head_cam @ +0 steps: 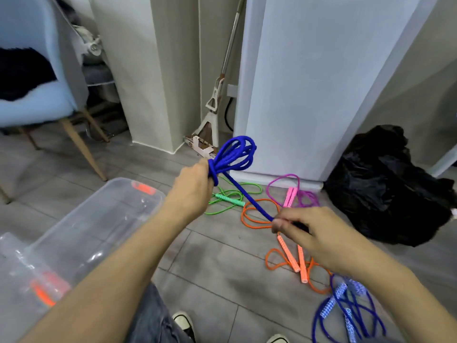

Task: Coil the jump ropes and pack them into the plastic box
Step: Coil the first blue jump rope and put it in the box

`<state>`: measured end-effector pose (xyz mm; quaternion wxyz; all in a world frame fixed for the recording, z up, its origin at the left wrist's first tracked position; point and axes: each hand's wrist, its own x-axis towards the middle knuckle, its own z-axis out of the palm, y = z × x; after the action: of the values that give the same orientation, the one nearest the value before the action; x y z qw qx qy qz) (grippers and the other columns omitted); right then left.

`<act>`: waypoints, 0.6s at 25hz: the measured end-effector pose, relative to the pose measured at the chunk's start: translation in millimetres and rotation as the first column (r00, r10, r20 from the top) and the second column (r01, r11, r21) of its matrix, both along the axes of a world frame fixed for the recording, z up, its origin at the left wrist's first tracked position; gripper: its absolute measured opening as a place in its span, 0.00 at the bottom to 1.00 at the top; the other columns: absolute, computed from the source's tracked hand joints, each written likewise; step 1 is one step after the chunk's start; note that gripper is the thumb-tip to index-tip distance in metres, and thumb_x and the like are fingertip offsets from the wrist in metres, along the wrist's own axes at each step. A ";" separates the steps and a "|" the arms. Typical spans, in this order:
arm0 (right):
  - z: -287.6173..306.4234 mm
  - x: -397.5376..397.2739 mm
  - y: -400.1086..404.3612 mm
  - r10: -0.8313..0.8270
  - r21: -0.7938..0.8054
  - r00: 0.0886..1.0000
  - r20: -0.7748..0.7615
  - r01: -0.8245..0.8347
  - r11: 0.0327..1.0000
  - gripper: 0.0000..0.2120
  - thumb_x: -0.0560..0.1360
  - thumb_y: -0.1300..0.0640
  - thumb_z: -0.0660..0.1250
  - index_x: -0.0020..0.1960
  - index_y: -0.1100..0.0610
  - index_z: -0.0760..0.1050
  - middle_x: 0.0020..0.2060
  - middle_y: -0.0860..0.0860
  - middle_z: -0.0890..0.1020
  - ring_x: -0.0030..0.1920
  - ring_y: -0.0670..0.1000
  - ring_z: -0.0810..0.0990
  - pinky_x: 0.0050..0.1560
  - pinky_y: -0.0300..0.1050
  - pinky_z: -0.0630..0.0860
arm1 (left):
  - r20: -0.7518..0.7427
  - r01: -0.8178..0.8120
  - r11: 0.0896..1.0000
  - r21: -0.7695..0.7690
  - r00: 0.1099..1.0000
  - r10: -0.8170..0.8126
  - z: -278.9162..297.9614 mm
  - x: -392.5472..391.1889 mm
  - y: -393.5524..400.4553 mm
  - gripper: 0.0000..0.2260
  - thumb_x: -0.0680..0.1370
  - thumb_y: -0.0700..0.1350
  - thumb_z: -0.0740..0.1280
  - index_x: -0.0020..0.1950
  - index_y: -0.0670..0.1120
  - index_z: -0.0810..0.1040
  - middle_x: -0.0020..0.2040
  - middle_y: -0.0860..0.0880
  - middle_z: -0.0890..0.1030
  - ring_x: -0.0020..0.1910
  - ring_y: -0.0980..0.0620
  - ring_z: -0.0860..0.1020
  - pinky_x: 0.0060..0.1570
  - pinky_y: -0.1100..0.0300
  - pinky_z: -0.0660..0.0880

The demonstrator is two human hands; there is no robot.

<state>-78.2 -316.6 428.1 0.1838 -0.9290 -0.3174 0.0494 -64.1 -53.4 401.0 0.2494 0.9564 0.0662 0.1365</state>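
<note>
My left hand (pixel 191 188) grips a coiled blue jump rope (pixel 237 154) at the neck of its loops, where a turn of rope wraps around them. A straight length runs down to my right hand (pixel 300 227), which pinches its end. On the floor lie a green rope (pixel 231 199), a pink and purple rope (pixel 291 191), an orange rope (pixel 295 261) and another blue rope (pixel 346 310). The clear plastic box (pixel 99 219) stands at the left, below my left forearm, with an orange latch on its far end.
A clear lid with an orange latch (pixel 29 273) lies at the lower left. A black plastic bag (pixel 390 189) sits at the right by a white cabinet (pixel 309 82). A mop (pixel 212 115) leans in the corner. A light blue chair (pixel 32 70) stands at the far left.
</note>
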 end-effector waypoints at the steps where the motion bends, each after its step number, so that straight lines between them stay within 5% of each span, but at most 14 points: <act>1: 19.2 -19.5 5.9 0.048 -0.078 0.999 0.025 -0.046 0.996 0.14 0.81 0.40 0.55 0.47 0.48 0.73 0.32 0.47 0.79 0.35 0.48 0.76 0.40 0.52 0.74 | -0.030 -0.008 0.998 0.055 1.000 0.010 -4.7 1.8 -4.1 0.04 0.80 0.40 0.60 0.54 0.44 0.71 0.46 0.40 0.80 0.46 0.33 0.75 0.39 0.52 0.65; 5: 83.5 -51.8 24.9 0.096 -0.296 0.972 0.212 -0.030 0.955 0.19 0.79 0.39 0.47 0.56 0.46 0.71 0.43 0.44 0.81 0.46 0.48 0.80 0.49 0.52 0.76 | -0.078 0.049 0.924 0.379 0.997 -0.020 -9.6 -5.6 -32.9 0.09 0.81 0.42 0.59 0.61 0.48 0.67 0.50 0.44 0.80 0.48 0.37 0.79 0.37 0.51 0.67; 9: 120.6 -13.9 25.6 0.100 -0.107 0.901 0.423 -0.060 0.992 0.13 0.79 0.39 0.59 0.50 0.45 0.78 0.41 0.46 0.82 0.44 0.53 0.79 0.44 0.54 0.75 | -0.212 0.518 0.777 0.358 0.856 -0.472 3.2 -30.6 -62.4 0.11 0.82 0.48 0.59 0.63 0.51 0.71 0.54 0.47 0.78 0.51 0.41 0.79 0.42 0.49 0.74; 12: 103.0 27.2 18.8 0.066 0.094 0.983 0.169 -0.083 0.992 0.07 0.73 0.46 0.74 0.44 0.49 0.83 0.35 0.50 0.83 0.38 0.54 0.79 0.41 0.52 0.77 | 0.067 0.643 0.654 0.398 0.691 -0.720 13.5 -50.4 -75.3 0.12 0.78 0.50 0.60 0.60 0.52 0.74 0.48 0.50 0.79 0.43 0.48 0.78 0.31 0.55 0.75; 15: 81.2 32.9 16.0 0.008 0.446 0.989 -0.149 0.060 0.893 0.09 0.75 0.57 0.74 0.36 0.55 0.84 0.30 0.56 0.83 0.31 0.52 0.77 0.35 0.45 0.75 | 0.249 0.665 0.721 0.192 0.678 -0.692 25.9 -55.5 -67.7 0.05 0.75 0.51 0.58 0.50 0.53 0.69 0.38 0.55 0.73 0.39 0.51 0.70 0.30 0.58 0.68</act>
<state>-45.2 -300.6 509.3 0.4169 -0.8594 -0.2933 0.0402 -119.5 -121.0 426.9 0.2481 0.8893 -0.3383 0.1821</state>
